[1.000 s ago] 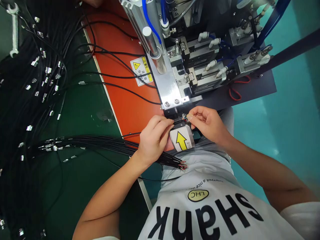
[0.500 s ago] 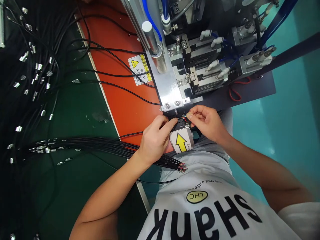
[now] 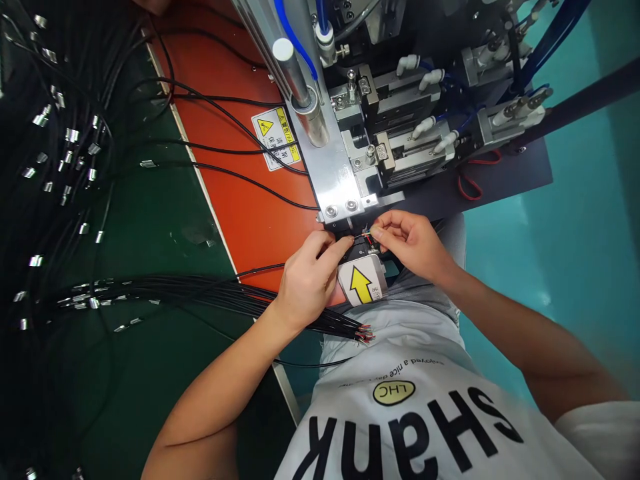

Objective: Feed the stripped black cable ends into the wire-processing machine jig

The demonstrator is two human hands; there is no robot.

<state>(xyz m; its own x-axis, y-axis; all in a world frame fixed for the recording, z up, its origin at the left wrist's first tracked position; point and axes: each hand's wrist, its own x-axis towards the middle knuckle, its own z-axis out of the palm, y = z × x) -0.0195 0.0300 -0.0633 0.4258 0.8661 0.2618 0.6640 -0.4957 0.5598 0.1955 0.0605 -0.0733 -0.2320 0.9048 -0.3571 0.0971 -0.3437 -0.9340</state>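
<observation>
Orange board (image 3: 275, 233): was crossed by black cables (image 3: 225, 100).
Handled cable (image 3: 357, 237): was held between the hands, near the yellow arrow (image 3: 361, 285).
Left hand (image 3: 310, 277): cable was pinched.
Right hand (image 3: 413, 247): its thin wire end (image 3: 367, 234) was pinched.

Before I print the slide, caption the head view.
Left hand and right hand handle thin wires near a yellow-arrow label at a machine.

A dark green tabletop (image 3: 165, 250) fills the left, its slanting right edge trimmed with a pale strip (image 3: 287, 392). An orange-red work surface (image 3: 265, 243) runs alongside that edge. Well beyond it, smooth teal floor (image 3: 505, 253) spreads out, catching soft whitish glare (image 3: 543, 298) and darkening toward the far right.
</observation>
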